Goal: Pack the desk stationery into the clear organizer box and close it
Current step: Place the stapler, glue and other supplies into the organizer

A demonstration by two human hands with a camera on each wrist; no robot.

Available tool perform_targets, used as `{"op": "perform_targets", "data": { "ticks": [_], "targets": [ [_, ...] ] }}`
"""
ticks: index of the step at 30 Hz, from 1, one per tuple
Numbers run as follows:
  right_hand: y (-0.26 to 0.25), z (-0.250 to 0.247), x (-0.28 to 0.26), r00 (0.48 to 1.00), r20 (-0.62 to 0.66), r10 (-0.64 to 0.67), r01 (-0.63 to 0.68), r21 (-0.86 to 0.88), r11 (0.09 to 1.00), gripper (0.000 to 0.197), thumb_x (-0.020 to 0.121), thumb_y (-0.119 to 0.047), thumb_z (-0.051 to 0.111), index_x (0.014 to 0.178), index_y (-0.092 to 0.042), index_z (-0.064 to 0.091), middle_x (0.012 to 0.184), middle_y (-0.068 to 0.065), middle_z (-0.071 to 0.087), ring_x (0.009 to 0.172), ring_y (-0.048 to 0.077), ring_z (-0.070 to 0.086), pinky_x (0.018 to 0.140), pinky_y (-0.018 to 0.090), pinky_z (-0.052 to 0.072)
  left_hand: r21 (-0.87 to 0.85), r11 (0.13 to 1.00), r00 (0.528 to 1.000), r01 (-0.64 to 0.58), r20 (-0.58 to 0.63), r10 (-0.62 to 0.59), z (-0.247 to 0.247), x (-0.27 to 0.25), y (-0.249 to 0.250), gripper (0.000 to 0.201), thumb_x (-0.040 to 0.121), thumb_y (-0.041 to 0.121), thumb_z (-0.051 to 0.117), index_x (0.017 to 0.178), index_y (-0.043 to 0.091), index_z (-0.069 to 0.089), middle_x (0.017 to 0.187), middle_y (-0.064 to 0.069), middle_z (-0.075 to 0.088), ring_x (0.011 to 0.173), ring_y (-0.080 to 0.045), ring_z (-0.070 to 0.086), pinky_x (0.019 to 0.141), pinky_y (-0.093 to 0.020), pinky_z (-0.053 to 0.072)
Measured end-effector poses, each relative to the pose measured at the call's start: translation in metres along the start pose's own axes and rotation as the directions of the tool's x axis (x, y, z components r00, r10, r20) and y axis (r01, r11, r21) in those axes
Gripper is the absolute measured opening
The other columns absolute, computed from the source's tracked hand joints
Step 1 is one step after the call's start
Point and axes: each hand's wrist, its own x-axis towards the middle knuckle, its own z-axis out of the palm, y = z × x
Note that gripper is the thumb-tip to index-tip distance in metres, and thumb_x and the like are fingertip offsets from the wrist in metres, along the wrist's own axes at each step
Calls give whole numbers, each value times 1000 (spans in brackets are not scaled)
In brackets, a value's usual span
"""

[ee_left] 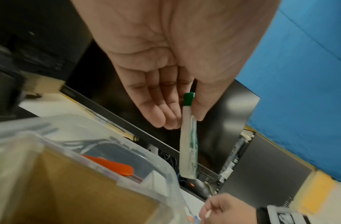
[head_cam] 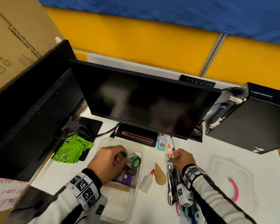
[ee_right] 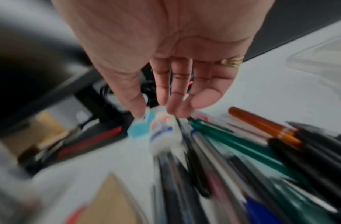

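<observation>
The left hand (head_cam: 107,160) pinches a green-capped tube (ee_left: 188,136) over the clear box (head_cam: 136,188). The right hand (head_cam: 182,159), fingers loosely spread, reaches the white glue bottle (head_cam: 169,155) beside the pens (ee_right: 242,145), seemingly not yet gripping it.

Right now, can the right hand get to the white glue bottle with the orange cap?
Probably yes. The right hand hovers open just beside the white glue bottle, fingers almost on it; nothing lies between them.

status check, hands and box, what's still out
Left hand pinches green-capped tube over open organizer box. Right hand open, reaching white glue bottle. Pens still out.
</observation>
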Motion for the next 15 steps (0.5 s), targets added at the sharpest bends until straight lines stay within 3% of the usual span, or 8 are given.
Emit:
{"op": "perform_targets", "data": {
  "ticks": [3,5,7,9,11,13,15],
  "targets": [
    [-2,11,-3,997,52,-62,66,-89,994,20,80,-38,78,88,-31,61,90,-5,71,83,20,67,81,30,56,57,997,997,50,-55,-47,-17,-13,-24,9,82,27,76,85,27,68,62,11,60,61,-10,60,56,-16,47],
    [-8,23,-10,988,118,-102,120,-159,980,25,76,-49,76,89,-35,60,87,-12,69,82,15,67,81,30,56,142,984,993,110,-59,-102,-23,-22,-40,10,81,30,77,84,27,68,62,12,59,60,-8,58,56,-24,51],
    [-17,33,-20,972,199,-123,179,-288,941,37,72,-56,71,103,-38,61,96,-14,68,90,13,66,81,28,53,282,945,986,165,-32,-163,-25,-28,-51,13,80,37,75,85,28,66,62,12,57,60,-7,55,55,-30,50],
    [-26,44,-28,951,251,-178,274,-432,859,48,74,-57,66,115,-35,59,111,-9,67,100,18,65,85,32,55,383,904,980,190,-18,-199,-24,-29,-57,16,78,42,73,88,32,64,61,12,53,59,-9,51,53,-27,43],
    [-31,51,-31,943,271,-195,306,-472,827,47,78,-56,65,116,-29,58,113,-4,66,100,21,65,85,34,56,413,891,976,191,20,-219,-20,-27,-57,20,77,45,72,93,35,64,62,10,54,60,-13,51,54,-26,39],
    [-33,55,-31,951,259,-171,280,-476,834,41,80,-50,67,113,-26,59,110,-2,66,96,21,64,85,35,57,459,870,967,180,79,-242,-13,-22,-54,20,81,48,69,93,33,66,70,7,62,67,-16,58,58,-27,43],
    [-32,56,-29,958,246,-145,244,-440,864,35,81,-45,68,110,-25,61,107,-2,67,94,20,64,85,34,57,538,832,951,136,164,-261,-3,-15,-51,25,84,52,62,98,31,68,88,5,72,83,-19,67,68,-29,51]
  ]
}}
